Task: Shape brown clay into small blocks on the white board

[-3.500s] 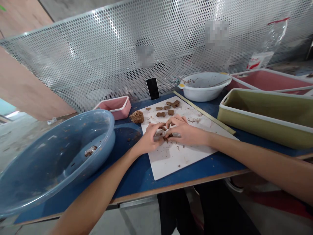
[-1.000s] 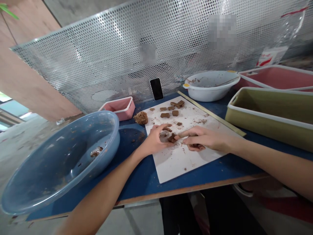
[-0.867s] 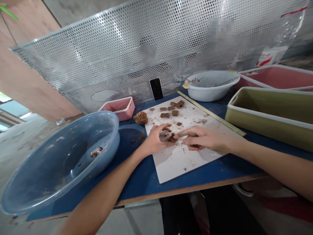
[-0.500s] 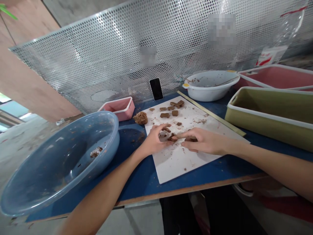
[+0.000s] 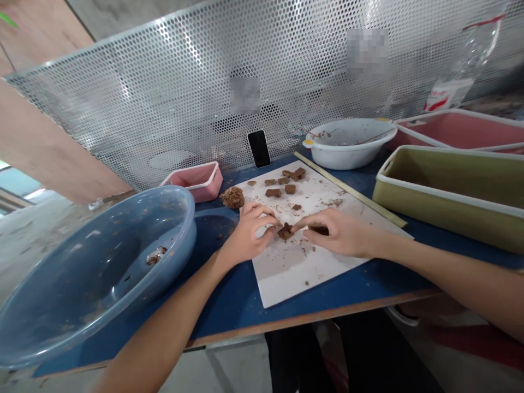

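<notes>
Dough piece (image 5: 285, 231): dark brown. Cut-outs (image 5: 273, 192) and lump (image 5: 232, 197): brown, lump paler. Board (image 5: 295, 267): white, brown crumb specks. Table (image 5: 229, 297): blue top, tan edge. Basin (image 5: 82, 284): translucent blue, brown smears. Tub (image 5: 196, 180): pink, white rim. Phone (image 5: 259, 148): black. Bowl (image 5: 347, 155): white, 1 yellow tab. 2 trays: near tray (image 5: 446, 218) olive green, far tray (image 5: 458, 134) pink, both white-rimmed. Stick (image 5: 347, 189): cream. Screen (image 5: 164, 98): silver, regular hole pattern.

Head cam, fwd & down, close over table (image 5: 229, 297), dough piece (image 5: 285, 231) mid-frame.
</notes>
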A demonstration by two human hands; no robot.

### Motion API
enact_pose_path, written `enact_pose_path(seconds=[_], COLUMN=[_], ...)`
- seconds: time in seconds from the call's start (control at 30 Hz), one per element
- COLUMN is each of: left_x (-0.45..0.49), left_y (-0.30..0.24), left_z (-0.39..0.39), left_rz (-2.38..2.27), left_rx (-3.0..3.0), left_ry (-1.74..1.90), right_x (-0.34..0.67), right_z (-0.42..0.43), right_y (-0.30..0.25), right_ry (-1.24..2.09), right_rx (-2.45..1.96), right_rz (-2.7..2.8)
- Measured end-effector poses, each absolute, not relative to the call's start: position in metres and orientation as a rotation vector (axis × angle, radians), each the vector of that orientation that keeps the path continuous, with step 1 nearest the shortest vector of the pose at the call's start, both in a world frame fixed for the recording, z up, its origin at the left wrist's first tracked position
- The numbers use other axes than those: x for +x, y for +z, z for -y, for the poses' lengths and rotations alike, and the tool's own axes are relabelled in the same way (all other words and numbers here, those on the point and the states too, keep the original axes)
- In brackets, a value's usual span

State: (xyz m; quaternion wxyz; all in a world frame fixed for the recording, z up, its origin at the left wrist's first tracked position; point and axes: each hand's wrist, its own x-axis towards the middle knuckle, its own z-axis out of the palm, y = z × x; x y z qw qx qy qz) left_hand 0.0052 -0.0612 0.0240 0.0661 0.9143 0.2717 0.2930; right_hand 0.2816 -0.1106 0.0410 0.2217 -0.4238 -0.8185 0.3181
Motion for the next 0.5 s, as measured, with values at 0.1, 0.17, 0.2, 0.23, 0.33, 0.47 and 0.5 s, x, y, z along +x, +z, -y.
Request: enact_pose_path(seconds=[0.1, 0.17, 0.2, 0.23, 0.33, 0.47, 0.5], left_x=[0.006, 0.006, 0.006, 0.006, 0.005, 0.005, 0.005], left_y=[0.022, 0.019, 0.018, 0.018, 0.017, 0.016, 0.016], left_z=[0.063, 0.063, 0.063, 0.062, 0.061, 0.060, 0.060], left_rz=[-0.766, -0.738, -0.731, -0.728, -0.719, -0.702, -0.706], left_rx=[2.837, 2.854, 2.859, 2.863, 2.872, 2.871, 2.869], left_ry=[0.868, 0.863, 0.858, 0.852, 0.849, 0.849, 0.840], right_x=[0.283, 0.282, 0.282, 0.281, 0.280, 0.278, 0.278], right_z=[0.110, 0.110, 0.110, 0.110, 0.110, 0.108, 0.108], right_y=[0.035, 0.032, 0.031, 0.031, 0.031, 0.029, 0.028], right_ry=[0.664, 0.612, 0.604, 0.600, 0.590, 0.584, 0.590], right_rx=[-1.116, -1.056, -1.043, -1.044, -1.065, -1.056, -1.060], right_rz=[2.395, 2.458, 2.473, 2.481, 2.503, 2.540, 2.544])
